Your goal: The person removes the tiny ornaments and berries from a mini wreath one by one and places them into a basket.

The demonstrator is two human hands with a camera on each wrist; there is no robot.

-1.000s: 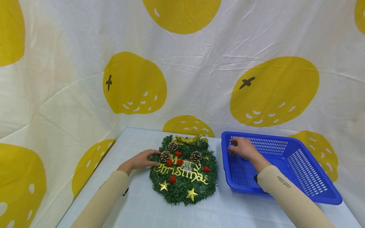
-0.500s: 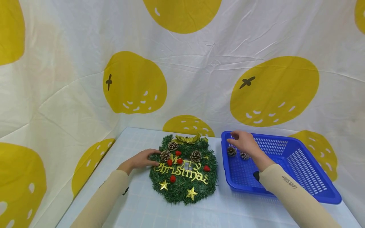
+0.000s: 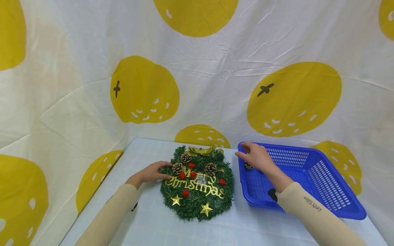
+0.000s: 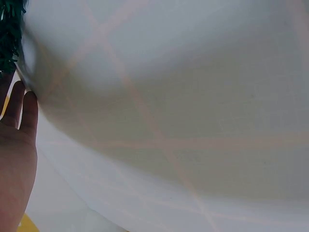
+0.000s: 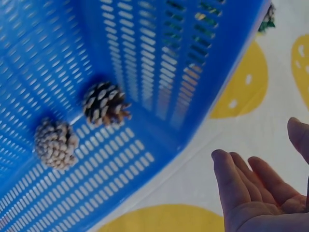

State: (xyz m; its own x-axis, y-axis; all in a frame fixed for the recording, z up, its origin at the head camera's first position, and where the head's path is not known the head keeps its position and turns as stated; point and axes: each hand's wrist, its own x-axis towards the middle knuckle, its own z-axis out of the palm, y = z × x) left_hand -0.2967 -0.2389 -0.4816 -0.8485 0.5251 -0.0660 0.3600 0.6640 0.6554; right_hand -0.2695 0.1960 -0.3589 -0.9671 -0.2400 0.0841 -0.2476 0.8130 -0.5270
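A green Christmas wreath (image 3: 192,212) lies on the table, with gold "Merry Christmas" lettering (image 3: 197,186), red berries, gold stars and several pine cones (image 3: 210,168) on it. My left hand (image 3: 153,172) rests at its left edge, fingers relaxed against the greenery. In the left wrist view, the fingertips (image 4: 30,104) show just below the wreath's edge. My right hand (image 3: 257,157) hovers empty over the left side of a blue basket (image 3: 242,181), thumb and fingers spread apart. Inside the basket, a dark pine cone (image 5: 104,104) and a paler pine cone (image 5: 55,144) sit near a corner.
The blue basket has slotted walls and stands to the right of the wreath. A white curtain (image 3: 209,92) with yellow fruit prints hangs behind and beside the table (image 3: 184,234), which has a pale blue checked cover.
My right hand has risen off the pine cones in the basket and shifted left toward the basket's rim. The left hand and the wreath have stayed in place.
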